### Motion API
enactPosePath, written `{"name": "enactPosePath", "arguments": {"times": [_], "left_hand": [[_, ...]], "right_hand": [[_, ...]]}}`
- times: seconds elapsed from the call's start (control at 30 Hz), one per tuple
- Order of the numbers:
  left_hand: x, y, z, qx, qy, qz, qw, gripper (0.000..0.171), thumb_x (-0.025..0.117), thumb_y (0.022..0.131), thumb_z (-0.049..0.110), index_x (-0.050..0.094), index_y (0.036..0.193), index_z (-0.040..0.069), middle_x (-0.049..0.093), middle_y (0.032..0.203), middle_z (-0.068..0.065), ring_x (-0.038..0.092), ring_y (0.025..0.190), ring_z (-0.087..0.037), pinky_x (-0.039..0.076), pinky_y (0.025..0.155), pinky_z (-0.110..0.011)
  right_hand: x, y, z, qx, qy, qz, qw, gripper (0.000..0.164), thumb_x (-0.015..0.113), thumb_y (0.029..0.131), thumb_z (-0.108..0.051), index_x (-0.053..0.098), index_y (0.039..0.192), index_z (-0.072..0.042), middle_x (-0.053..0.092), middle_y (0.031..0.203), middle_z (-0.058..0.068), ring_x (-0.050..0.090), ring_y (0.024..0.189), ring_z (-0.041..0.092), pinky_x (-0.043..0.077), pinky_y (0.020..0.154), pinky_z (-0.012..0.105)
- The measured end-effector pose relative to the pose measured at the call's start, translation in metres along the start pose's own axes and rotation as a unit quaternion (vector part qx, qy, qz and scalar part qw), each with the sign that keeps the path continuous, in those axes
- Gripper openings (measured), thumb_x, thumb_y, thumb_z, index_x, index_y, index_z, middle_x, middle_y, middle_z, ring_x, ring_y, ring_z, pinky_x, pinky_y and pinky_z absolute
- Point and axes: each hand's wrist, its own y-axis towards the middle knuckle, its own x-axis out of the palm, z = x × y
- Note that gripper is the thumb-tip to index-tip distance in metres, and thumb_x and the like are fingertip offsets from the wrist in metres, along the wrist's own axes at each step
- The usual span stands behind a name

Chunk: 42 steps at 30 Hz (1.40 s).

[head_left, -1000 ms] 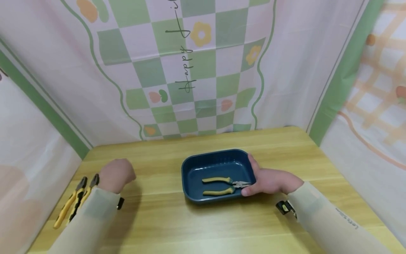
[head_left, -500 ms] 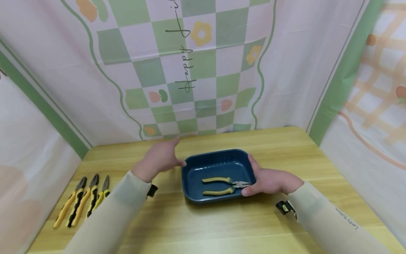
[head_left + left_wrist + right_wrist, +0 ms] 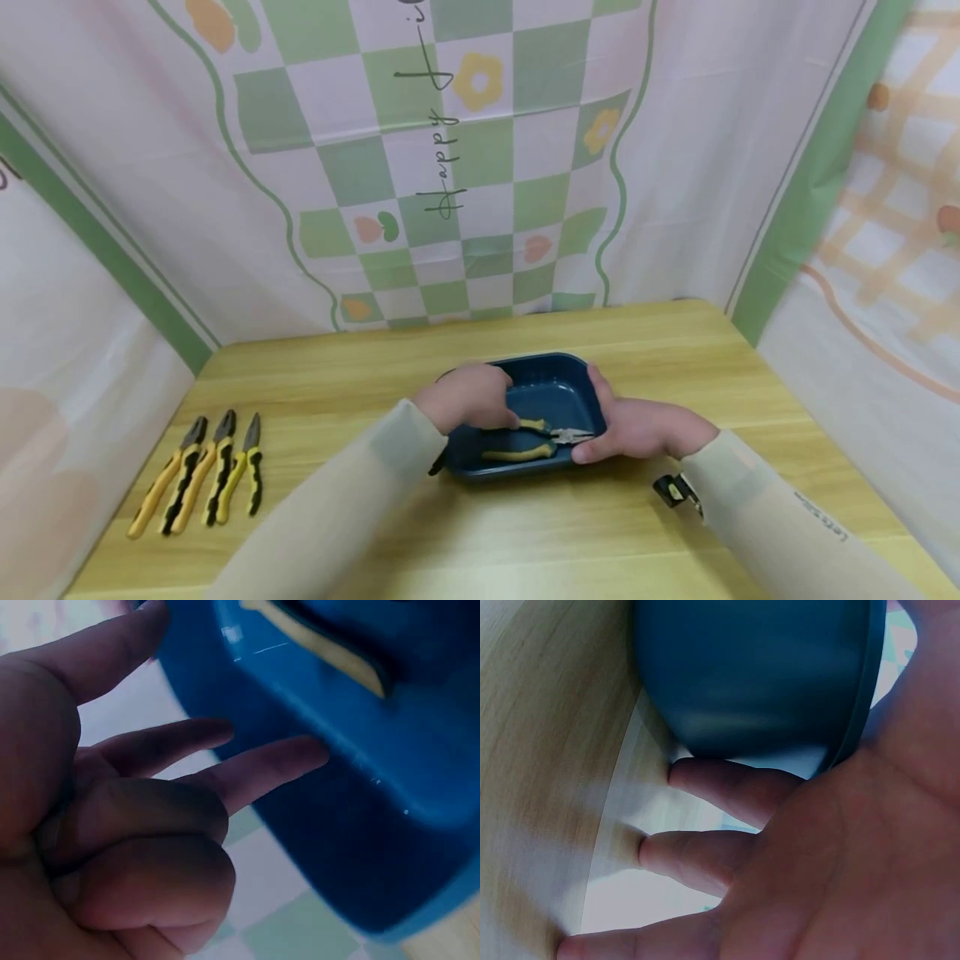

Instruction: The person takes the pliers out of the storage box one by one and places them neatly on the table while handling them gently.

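A dark blue rectangular tray (image 3: 555, 362) stands mid-table. In it lies a pair of pliers (image 3: 517, 455) with yellow handles spread and metal jaws toward the right. My left hand (image 3: 472, 396) is inside the tray's left part, overlapping the upper handle in the head view. In the left wrist view its thumb, index and middle fingers stretch out, the other two are curled, and a pliers handle (image 3: 322, 649) shows apart from the fingertips. My right hand (image 3: 637, 427) holds the tray's right end, thumb at the front rim; in the right wrist view several fingertips rest on the table.
Three more pliers with yellow and black handles lie side by side at the table's left: one outermost (image 3: 152, 493), one in the middle (image 3: 193, 493), and a smaller needle-nosed one (image 3: 234, 483). A patterned curtain (image 3: 480, 167) hangs behind the wooden table (image 3: 360, 517).
My left hand has moved right from beside the pliers at the left, past the tray's left rim and into the tray. The right hand, tray and the pliers in it have stayed put.
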Motion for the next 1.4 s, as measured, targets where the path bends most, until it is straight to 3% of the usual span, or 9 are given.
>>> {"name": "enactPosePath", "arguments": {"times": [0.1,0.17,0.23,0.57,0.77,0.93,1.03,1.23,1.4], "left_hand": [[0.005,0.007,0.007,-0.011,0.010,-0.023,0.9996,0.031,0.067,0.086,0.040,0.071,0.100,0.013,0.064,0.089,0.004,0.059,0.081,-0.014,0.048,0.076,-0.034],[0.007,0.012,0.011,-0.019,0.021,-0.032,0.9991,0.023,0.068,0.086,0.037,0.072,0.081,0.014,0.056,0.070,0.004,0.053,0.065,-0.014,0.046,0.066,-0.033],[0.009,0.016,0.015,-0.025,0.029,-0.035,0.9987,0.024,0.068,0.086,0.033,0.070,0.071,0.014,0.049,0.061,0.003,0.047,0.058,-0.015,0.044,0.060,-0.033],[0.018,0.035,0.033,-0.066,0.066,-0.052,0.9943,0.017,0.071,0.083,0.034,0.067,0.076,0.020,0.060,0.077,0.006,0.055,0.065,-0.012,0.047,0.061,-0.034],[0.023,0.037,0.033,-0.023,0.149,-0.049,0.9873,0.021,0.056,0.094,0.025,0.064,0.076,0.018,0.058,0.076,0.003,0.050,0.062,-0.014,0.045,0.057,-0.032],[0.023,0.027,0.029,0.015,0.194,-0.014,0.9809,0.034,0.049,0.098,0.023,0.059,0.065,0.018,0.047,0.061,0.003,0.038,0.052,-0.014,0.037,0.049,-0.030],[0.020,0.022,0.023,0.009,0.196,0.000,0.9805,0.039,0.049,0.098,0.025,0.055,0.060,0.018,0.041,0.056,0.003,0.034,0.050,-0.013,0.036,0.049,-0.029],[0.016,0.029,0.009,-0.044,0.161,-0.041,0.9852,0.035,0.050,0.097,0.025,0.059,0.064,0.017,0.048,0.063,0.002,0.041,0.056,-0.014,0.038,0.055,-0.030],[0.016,0.035,0.007,-0.039,0.138,-0.056,0.9881,0.032,0.051,0.096,0.023,0.060,0.066,0.016,0.050,0.066,0.001,0.043,0.057,-0.014,0.040,0.053,-0.030]], "right_hand": [[0.000,0.000,0.001,0.001,0.001,0.001,1.000,0.129,0.075,0.073,-0.049,-0.025,0.143,-0.009,0.023,0.142,0.033,0.041,0.118,0.034,0.026,0.101,0.051],[0.000,0.001,0.001,0.004,-0.002,0.002,1.000,0.129,0.075,0.073,-0.050,-0.025,0.143,-0.010,0.022,0.143,0.033,0.039,0.119,0.034,0.025,0.102,0.051],[0.000,0.001,0.002,0.010,-0.009,0.003,1.000,0.129,0.075,0.073,-0.052,-0.024,0.143,-0.011,0.022,0.143,0.032,0.039,0.120,0.033,0.025,0.102,0.051],[-0.001,0.001,0.002,-0.001,-0.004,-0.001,1.000,0.128,0.074,0.074,-0.050,-0.026,0.143,-0.009,0.023,0.141,0.034,0.040,0.118,0.034,0.026,0.101,0.051],[0.000,0.001,0.002,-0.008,-0.007,0.001,1.000,0.128,0.075,0.074,-0.049,-0.026,0.142,-0.008,0.021,0.142,0.034,0.040,0.118,0.034,0.025,0.102,0.050],[-0.001,0.000,0.001,-0.005,-0.011,0.001,1.000,0.127,0.074,0.074,-0.050,-0.025,0.143,-0.008,0.019,0.143,0.033,0.039,0.119,0.034,0.025,0.102,0.051],[0.000,-0.001,0.001,-0.002,-0.015,0.003,1.000,0.127,0.073,0.074,-0.052,-0.023,0.144,-0.009,0.011,0.148,0.030,0.034,0.124,0.036,0.023,0.103,0.052],[0.000,0.000,0.002,0.000,-0.011,0.002,1.000,0.128,0.074,0.073,-0.054,-0.023,0.144,-0.011,0.002,0.150,0.027,0.028,0.128,0.038,0.020,0.104,0.054],[-0.001,0.001,0.004,-0.008,-0.014,-0.003,1.000,0.127,0.073,0.074,-0.052,-0.025,0.143,-0.010,-0.004,0.150,0.026,0.023,0.131,0.037,0.019,0.104,0.053]]}}
